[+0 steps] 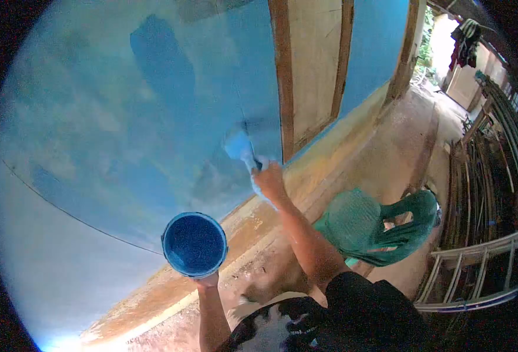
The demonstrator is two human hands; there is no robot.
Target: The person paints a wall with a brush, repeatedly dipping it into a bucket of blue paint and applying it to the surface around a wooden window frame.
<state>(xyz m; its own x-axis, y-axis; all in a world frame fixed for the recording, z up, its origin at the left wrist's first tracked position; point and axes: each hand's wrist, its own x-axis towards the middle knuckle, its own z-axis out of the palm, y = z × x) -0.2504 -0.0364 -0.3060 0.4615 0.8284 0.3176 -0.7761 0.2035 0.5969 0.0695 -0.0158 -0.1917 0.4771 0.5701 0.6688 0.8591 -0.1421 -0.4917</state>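
Observation:
My right hand (269,180) is closed round the handle of a paint brush (239,146), whose blurred light-blue head is at the wall. Blue paint marks the side of this hand and wrist. Patches of darker and lighter blue cover the wall (112,111). Below and to the left, my left hand (207,280) holds up a round bucket (194,244) from underneath, and the bucket hides most of its fingers. Dark blue shows inside the bucket.
A green plastic chair (353,226) stands right of my right arm. Beyond it lie a ladder (476,252) and a stack of long poles (476,182). A brown-framed door (312,64) interrupts the wall. Clothes (466,44) hang at the upper right.

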